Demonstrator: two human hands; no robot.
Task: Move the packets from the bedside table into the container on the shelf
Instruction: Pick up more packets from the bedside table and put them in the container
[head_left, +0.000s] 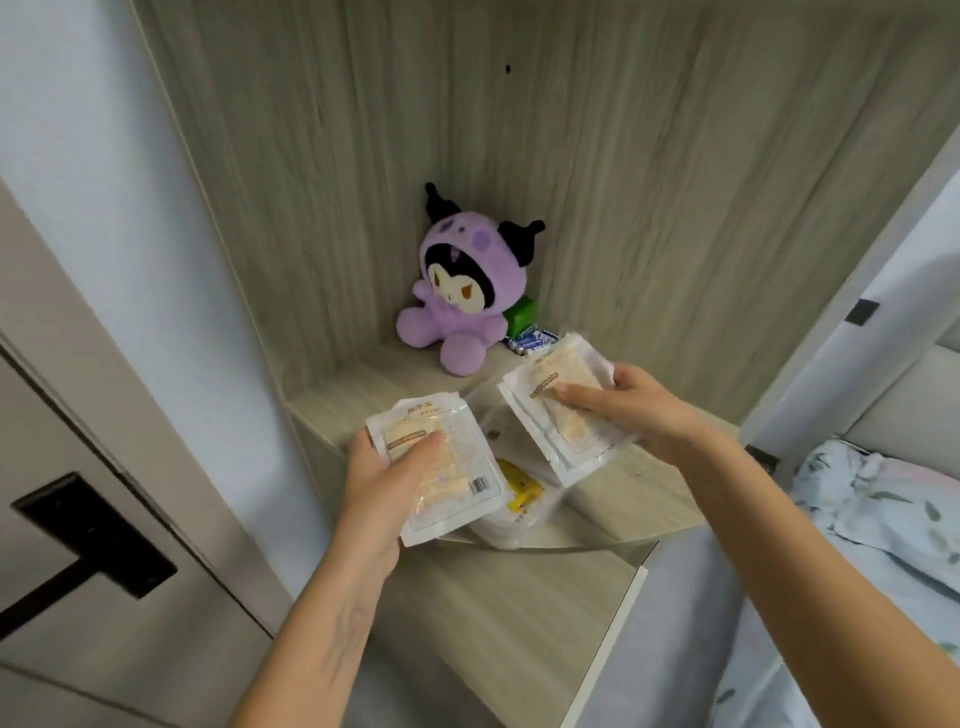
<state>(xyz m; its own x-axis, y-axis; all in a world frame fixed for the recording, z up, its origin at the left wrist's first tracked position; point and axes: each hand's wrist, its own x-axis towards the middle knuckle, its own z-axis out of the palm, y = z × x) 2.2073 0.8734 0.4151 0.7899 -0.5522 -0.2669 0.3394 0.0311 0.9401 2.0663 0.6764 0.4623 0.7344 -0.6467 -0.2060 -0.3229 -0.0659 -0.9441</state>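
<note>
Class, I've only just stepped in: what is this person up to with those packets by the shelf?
A person holds a stack of clear plastic snack packets in each hand. The left hand grips one stack, the right hand another, both above a clear plastic container on the pale wooden shelf. A yellow packet already lies inside. A purple plush toy sits at the back.

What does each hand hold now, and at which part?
The left hand grips a stack of packets at its left edge. The right hand grips another stack at its right edge, thumb on top.
</note>
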